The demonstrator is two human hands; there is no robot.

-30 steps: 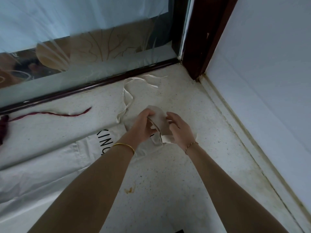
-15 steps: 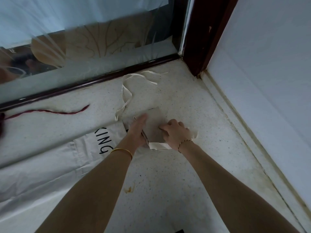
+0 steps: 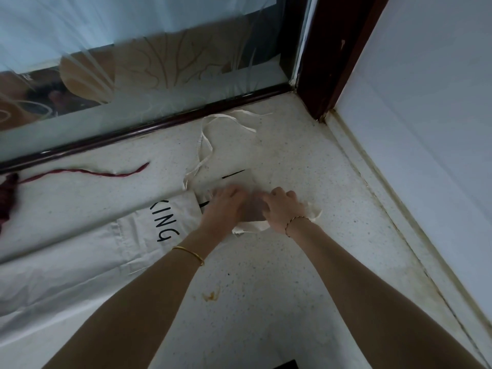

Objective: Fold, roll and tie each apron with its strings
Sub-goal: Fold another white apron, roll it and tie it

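Now: one apron (image 3: pixel 80 262), two hands

We count one white apron across the counter (image 3: pixel 266 302), folded end (image 3: pixel 235 178) beneath both hands. Left hand (image 3: pixel 223 207) presses flat; right hand (image 3: pixel 283 210) curls its fingers (image 3: pixel 279 193) on the cloth, grip unclear. One string (image 3: pixel 205 145) loops toward the glass (image 3: pixel 159 62); one red cord (image 3: pixel 87 172) lies left.

One cam, worn on the head, wide-angle w/ bent edges. It looks fwd and steeply down over both forearms. These run in from the bottom edge to the left hand (image 3: pixel 226 206) and right hand (image 3: pixel 282 209) near frame centre, at arm's reach. A speckled surface (image 3: pixel 266 302) fills the lower half. On the far side, a glass panel (image 3: pixel 133 75) spans the top, w/ a dark post (image 3: pixel 322 49) top right and a white wall (image 3: pixel 426 115) down the right. The apron (image 3: pixel 80 257) runs off the left edge.
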